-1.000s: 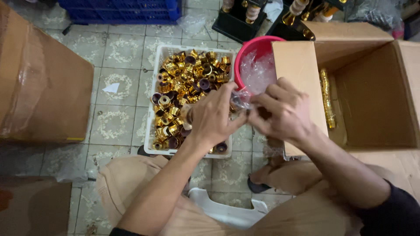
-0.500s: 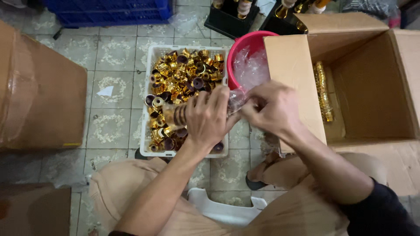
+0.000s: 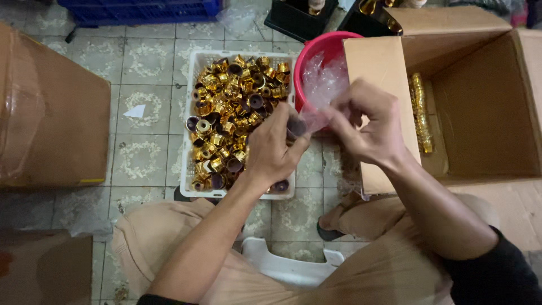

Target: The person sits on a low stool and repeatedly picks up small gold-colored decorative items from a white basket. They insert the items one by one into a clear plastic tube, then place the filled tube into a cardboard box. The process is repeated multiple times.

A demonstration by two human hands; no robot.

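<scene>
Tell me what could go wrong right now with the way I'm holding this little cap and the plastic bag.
The left hand pinches a dark cap by the fingertips above the white basket edge; it could slip and drop to the tiled floor. The thin clear bag in the right hand looks flimsy, so it might tear or collapse shut.

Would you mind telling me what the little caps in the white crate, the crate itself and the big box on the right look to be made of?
The caps look like shiny gold-plated metal or metallised plastic, with bright glints and dark hollow insides. The white crate seems moulded plastic, with a slotted wall. The big box is plain brown cardboard, matte, with folded flaps.
</scene>
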